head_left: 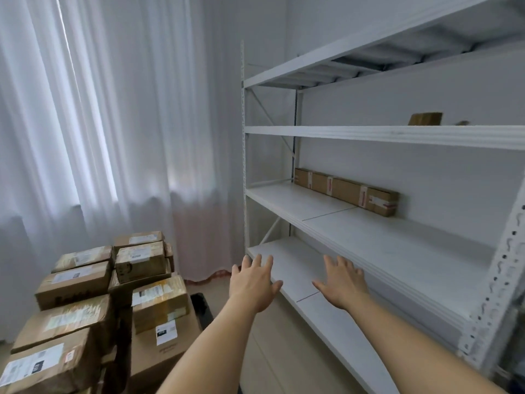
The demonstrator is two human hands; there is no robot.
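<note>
Left hand [254,282] and right hand [341,284], both released with fingers spread, reach over the lowest shelf's [287,258] front edge, holding nothing.

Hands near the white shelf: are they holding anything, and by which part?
Nothing is held. The left hand and the right hand are both open, fingers spread, by the lower board of the white metal shelving rack.

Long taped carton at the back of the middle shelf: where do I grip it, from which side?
Come from the open front. The long carton lies flat along the back wall, so its rear looks closed off; hook fingers over the top edge near each end, as it is long and narrow, then draw it forward.
</note>
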